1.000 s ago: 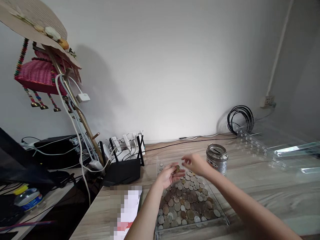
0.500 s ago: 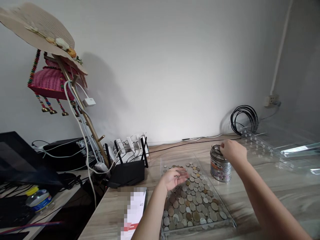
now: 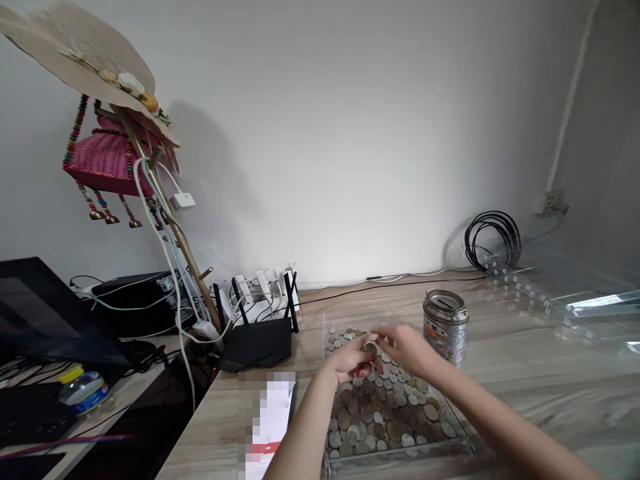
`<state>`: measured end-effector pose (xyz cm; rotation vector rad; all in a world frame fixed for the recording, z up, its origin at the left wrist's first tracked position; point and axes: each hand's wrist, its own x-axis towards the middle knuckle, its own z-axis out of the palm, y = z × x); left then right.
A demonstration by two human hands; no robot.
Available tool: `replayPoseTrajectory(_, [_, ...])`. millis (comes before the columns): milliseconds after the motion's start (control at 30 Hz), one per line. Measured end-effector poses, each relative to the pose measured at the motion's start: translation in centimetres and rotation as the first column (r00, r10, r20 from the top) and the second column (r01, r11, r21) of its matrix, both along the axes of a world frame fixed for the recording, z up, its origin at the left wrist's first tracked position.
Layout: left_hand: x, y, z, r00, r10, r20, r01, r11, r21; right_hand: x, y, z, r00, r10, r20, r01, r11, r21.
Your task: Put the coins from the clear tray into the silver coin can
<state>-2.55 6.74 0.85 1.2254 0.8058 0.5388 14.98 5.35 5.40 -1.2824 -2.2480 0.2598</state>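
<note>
"How's the light?"
"Soft, a bit dim. The wall [image 3: 325, 167] is palest in the middle, greying towards the corners."
"Shadows?"
"A fuzzy one right of the hat [image 3: 110, 50], another left of the cable coil [image 3: 511, 233], and a dark patch over the coins [image 3: 395, 430]."
"Glare?"
"A white streak on the clear plastic [image 3: 600, 304]."
"Sharpness?"
"Stretched, softer edges; blocky pixels lower left of centre."

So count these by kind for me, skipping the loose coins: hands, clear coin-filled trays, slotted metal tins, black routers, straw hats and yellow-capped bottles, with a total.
Hands: 2 (left hand, right hand)
Clear coin-filled tray: 1
Slotted metal tin: 1
Black router: 1
Straw hat: 1
Yellow-capped bottle: 1
Total: 7
</note>
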Motion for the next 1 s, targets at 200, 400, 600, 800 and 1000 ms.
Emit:
replayPoseTrajectory(200, [0.1, 0.0, 0.3, 0.998, 0.048, 0.038, -0.046, 0.997, -0.061, -0.9, 0.7, -1.7, 0.994, 0.014, -0.107, -0.022, 0.996, -0.083])
replayPoseTrajectory(400, [-0.2, 1.1, 0.2, 0.890, 0.401, 0.215, -0.337, 0.899, -0.280, 8.2, 2.7, 4.3, 0.793, -0.606, -0.059, 0.608, 0.783, 0.131])
replayPoseTrajectory(600, [-0.2, 1.2, 0.3, 0.841, 0.469, 0.272, -0.375, 0.865, -0.332, 10.6, 4.4, 4.8, 0.747, -0.621, 0.235, 0.633, 0.774, 0.032])
replayPoseTrajectory(800, [-0.3, 1.0, 0.8, 0.829, 0.439, 0.345, -0.302, 0.872, -0.385, 2.9, 1.5, 3.0, 0.911, -0.397, 0.113, 0.363, 0.901, 0.237])
replayPoseTrajectory(1000, [-0.6, 0.9, 0.9, 0.773, 0.428, 0.468, -0.276, 0.891, -0.360, -7.0, 0.4, -0.7, 0.945, -0.019, 0.325, 0.000, 0.998, 0.059])
